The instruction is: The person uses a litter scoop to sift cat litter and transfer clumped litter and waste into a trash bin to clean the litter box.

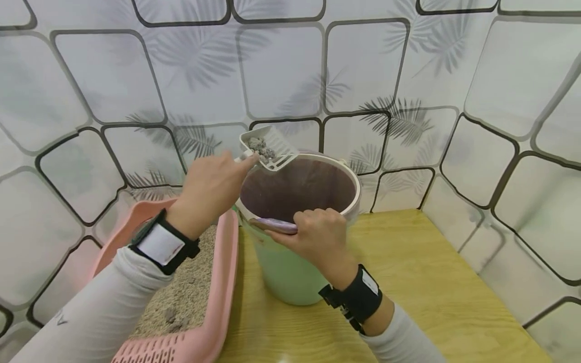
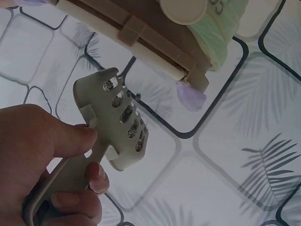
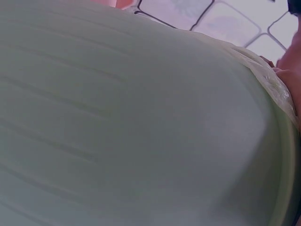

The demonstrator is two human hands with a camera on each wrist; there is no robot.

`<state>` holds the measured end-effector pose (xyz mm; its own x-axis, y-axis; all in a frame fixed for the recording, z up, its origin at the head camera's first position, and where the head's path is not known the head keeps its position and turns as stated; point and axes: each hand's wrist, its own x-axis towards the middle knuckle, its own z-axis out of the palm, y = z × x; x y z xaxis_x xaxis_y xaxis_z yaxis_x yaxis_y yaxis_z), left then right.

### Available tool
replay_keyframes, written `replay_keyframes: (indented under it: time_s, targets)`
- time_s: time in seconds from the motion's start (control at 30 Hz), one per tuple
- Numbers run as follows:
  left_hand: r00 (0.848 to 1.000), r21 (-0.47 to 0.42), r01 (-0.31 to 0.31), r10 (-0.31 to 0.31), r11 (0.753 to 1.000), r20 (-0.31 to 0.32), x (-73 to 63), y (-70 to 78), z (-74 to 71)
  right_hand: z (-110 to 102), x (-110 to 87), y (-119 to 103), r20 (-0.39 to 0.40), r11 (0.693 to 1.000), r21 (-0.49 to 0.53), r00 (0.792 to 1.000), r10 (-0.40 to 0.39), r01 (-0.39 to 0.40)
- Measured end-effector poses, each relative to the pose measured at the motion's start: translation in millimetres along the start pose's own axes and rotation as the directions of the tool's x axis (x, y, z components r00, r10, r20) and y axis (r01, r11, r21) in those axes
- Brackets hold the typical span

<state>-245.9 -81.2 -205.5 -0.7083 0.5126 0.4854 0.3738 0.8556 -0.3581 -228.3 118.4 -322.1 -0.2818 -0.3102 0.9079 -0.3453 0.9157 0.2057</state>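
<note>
My left hand [image 1: 215, 184] grips the handle of a pale slotted litter scoop [image 1: 284, 149], held over the back left of the bin's mouth. Grey litter clumps [image 1: 259, 146] lie in the scoop; the left wrist view shows it from below, thumb pressed on its neck, clumps visible through the slots. Below stands a pale green trash bin [image 1: 290, 275] with a dark-looking inside and a purplish bag liner. My right hand [image 1: 320, 234] holds the front of the bin's rim, beside a bunched purple piece of liner [image 1: 278, 225]. In the right wrist view, the bin wall [image 3: 155, 117] fills most of the picture.
A pink litter box [image 1: 228, 272] with sandy litter [image 1: 192, 282] and a few dark lumps stands left of the bin, partly behind my left forearm. Both rest on a yellow wooden surface [image 1: 408, 282]. A patterned wall covering [image 1: 281, 70] rises behind and to the right.
</note>
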Motion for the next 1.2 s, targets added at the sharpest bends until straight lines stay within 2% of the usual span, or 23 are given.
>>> replay_keyframes:
  time_s: [0.1, 0.2, 0.4, 0.57, 0.67, 0.83, 1.07, 1.13, 1.2]
  targets:
    - [0.996, 0.087, -0.056, 0.061, 0.995, -0.058, 3.9, 6.1, 4.4, 1, -0.8, -1, -0.006, 1.000, -0.008, 1.000, 0.002, -0.003]
    - [0.990, 0.177, -0.103, 0.119, 0.979, -0.080, 6.2, 11.0, 9.3, 0, -2.4, -1, 0.010, 1.000, -0.019, 1.000, 0.014, -0.013]
    - [0.971, 0.280, -0.168, 0.207, 0.945, -0.116, 2.8, 17.7, 13.3, -5, -5.1, -3, 0.005, 1.000, -0.021, 1.000, 0.016, -0.016]
    - [0.949, 0.383, -0.231, 0.294, 0.894, -0.115, 2.7, 22.4, 11.0, -7, -8.2, -3, -0.004, 1.000, -0.023, 1.000, 0.012, -0.012]
    - [0.930, 0.438, -0.267, 0.350, 0.858, -0.118, 3.0, 26.0, 11.0, -8, -10.3, -2, -0.007, 1.000, -0.024, 1.000, 0.007, -0.007]
    - [0.903, 0.516, -0.279, 0.404, 0.810, -0.145, 4.4, 28.0, 9.8, -8, -11.3, -2, -0.006, 1.000, -0.023, 1.000, 0.005, -0.005]
    - [0.894, 0.542, -0.247, 0.405, 0.803, -0.194, 3.2, 29.3, 4.9, -9, -13.1, -3, -0.002, 1.000, -0.020, 1.000, 0.008, -0.008]
    - [0.890, 0.578, -0.238, 0.414, 0.780, -0.192, 1.9, 31.7, 5.9, -9, -13.3, -3, 0.000, 1.000, -0.015, 1.000, 0.009, -0.009]
    - [0.882, 0.629, -0.237, 0.435, 0.741, -0.180, 0.5, 34.9, 7.5, -9, -13.2, -3, 0.001, 1.000, -0.013, 1.000, 0.009, -0.009]
